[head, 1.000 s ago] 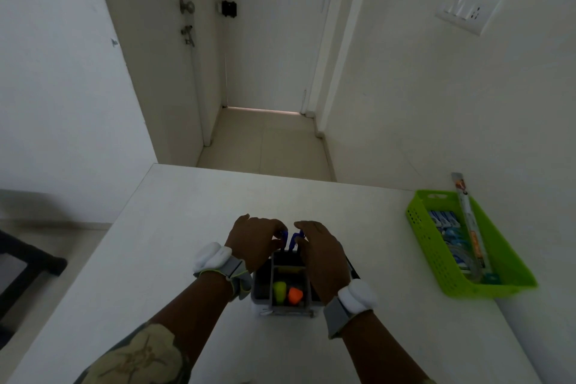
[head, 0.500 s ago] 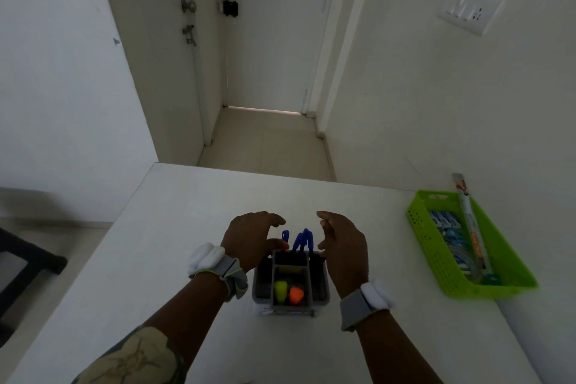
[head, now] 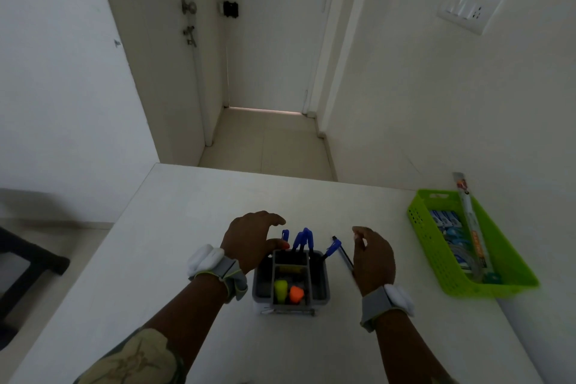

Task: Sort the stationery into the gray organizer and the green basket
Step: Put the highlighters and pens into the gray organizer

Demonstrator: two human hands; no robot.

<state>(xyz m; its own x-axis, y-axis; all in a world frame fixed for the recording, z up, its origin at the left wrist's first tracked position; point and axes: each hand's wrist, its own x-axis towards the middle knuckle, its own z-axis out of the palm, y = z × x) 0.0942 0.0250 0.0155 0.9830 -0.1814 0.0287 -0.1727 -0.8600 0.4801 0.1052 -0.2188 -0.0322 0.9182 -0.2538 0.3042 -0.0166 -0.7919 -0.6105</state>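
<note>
The gray organizer (head: pixel 324 290) stands on the white table (head: pixel 187 227) between my hands. Blue-capped pens (head: pixel 300 238) stand upright in its back compartment, and one more leans out at its right. A yellow highlighter (head: pixel 280 288) and an orange highlighter (head: pixel 296 294) sit in the front middle compartment. My left hand (head: pixel 249 240) hovers at the organizer's back left corner with curved, spread fingers, its thumb near the rim. My right hand (head: pixel 372 259) is to the right of the organizer, open and holding nothing. A dark pen (head: pixel 343 254) lies just left of my right hand. The green basket (head: pixel 436 259) stands at the right.
The basket holds blue packets (head: pixel 444 220) and a long ruler pack (head: pixel 470 227) that sticks out over its far end against the wall. A thin metal item (head: pixel 290 311) lies at the organizer's front. The table's left edge drops to the floor, where a black chair (head: pixel 31 262) stands.
Both hands have let go of the blue pens and moved apart. My right hand has slid right, uncovering the dark pen beside the organizer. The pens now stand free in the organizer.
</note>
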